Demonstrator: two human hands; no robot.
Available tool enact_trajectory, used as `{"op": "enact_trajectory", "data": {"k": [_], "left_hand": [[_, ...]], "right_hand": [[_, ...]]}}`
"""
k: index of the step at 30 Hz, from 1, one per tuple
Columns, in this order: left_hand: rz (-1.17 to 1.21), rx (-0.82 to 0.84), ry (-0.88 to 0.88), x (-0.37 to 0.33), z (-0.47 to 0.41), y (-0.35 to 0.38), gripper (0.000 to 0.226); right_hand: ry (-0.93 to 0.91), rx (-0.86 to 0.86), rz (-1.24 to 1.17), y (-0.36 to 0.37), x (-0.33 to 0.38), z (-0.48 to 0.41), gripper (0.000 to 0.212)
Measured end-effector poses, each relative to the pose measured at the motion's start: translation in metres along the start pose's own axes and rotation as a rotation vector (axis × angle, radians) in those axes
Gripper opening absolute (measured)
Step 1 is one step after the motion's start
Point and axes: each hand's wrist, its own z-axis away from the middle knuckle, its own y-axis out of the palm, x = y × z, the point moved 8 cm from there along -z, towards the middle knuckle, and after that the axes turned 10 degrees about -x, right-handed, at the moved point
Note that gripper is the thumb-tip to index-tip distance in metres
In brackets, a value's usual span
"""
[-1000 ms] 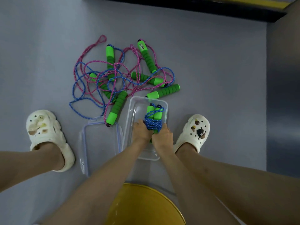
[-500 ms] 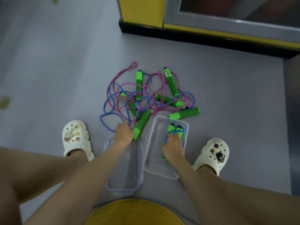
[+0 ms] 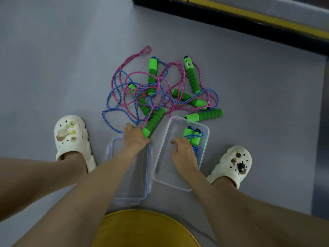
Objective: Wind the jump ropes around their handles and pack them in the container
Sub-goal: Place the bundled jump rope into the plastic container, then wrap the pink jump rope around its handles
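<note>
The wound rope bundle (image 3: 193, 138) lies in the container (image 3: 169, 177) under the right hand (image 3: 183, 152), whose spread fingers rest on it, probably settling it flat. Its long axis follows the container's, caps pointing away from the person. The left hand (image 3: 135, 139) curls at the near end of a loose handle (image 3: 154, 121) that slants away to the right; I cannot tell whether it grips.

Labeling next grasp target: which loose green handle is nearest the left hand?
The diagonal handle just left of the container, its bright end beside the left hand. The other loose handles lie farther off in the tangle.
</note>
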Motion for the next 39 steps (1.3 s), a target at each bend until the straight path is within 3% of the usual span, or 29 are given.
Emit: {"op": "enact_trajectory", "data": {"k": [2, 9, 18, 23, 27, 31, 36, 39], "left_hand": [[0.016, 0.005, 0.008, 0.0, -0.002, -0.004, 0.058], [0.417, -0.005, 0.033, -0.02, 0.003, -0.071, 0.038], [0.933, -0.027, 0.272, -0.094, 0.085, -0.234, 0.027], [1.154, 0.204, 0.403, -0.116, 0.171, -0.297, 0.013], [1.119, 0.347, 0.481, -0.11, 0.222, -0.312, 0.015], [1.05, 0.303, 0.497, -0.102, 0.224, -0.313, 0.017], [1.178, 0.379, 0.411, -0.122, 0.208, -0.316, 0.039], [1.131, 0.469, 0.444, -0.136, 0.202, -0.317, 0.023]], "right_hand": [[0.008, 0.0, 0.003, -0.003, -0.002, 0.0, 0.032], [-0.025, 0.072, 0.074, -0.032, 0.028, 0.008, 0.037], [-0.232, -0.221, -0.086, -0.149, 0.127, 0.031, 0.038], [-0.289, -0.212, -0.235, -0.2, 0.169, 0.064, 0.061], [-0.348, -0.137, -0.361, -0.223, 0.188, 0.094, 0.067], [-0.351, -0.074, -0.517, -0.236, 0.197, 0.103, 0.055], [-0.313, -0.056, -0.609, -0.233, 0.202, 0.079, 0.048], [-0.329, -0.054, -0.598, -0.233, 0.208, 0.06, 0.054]]}}
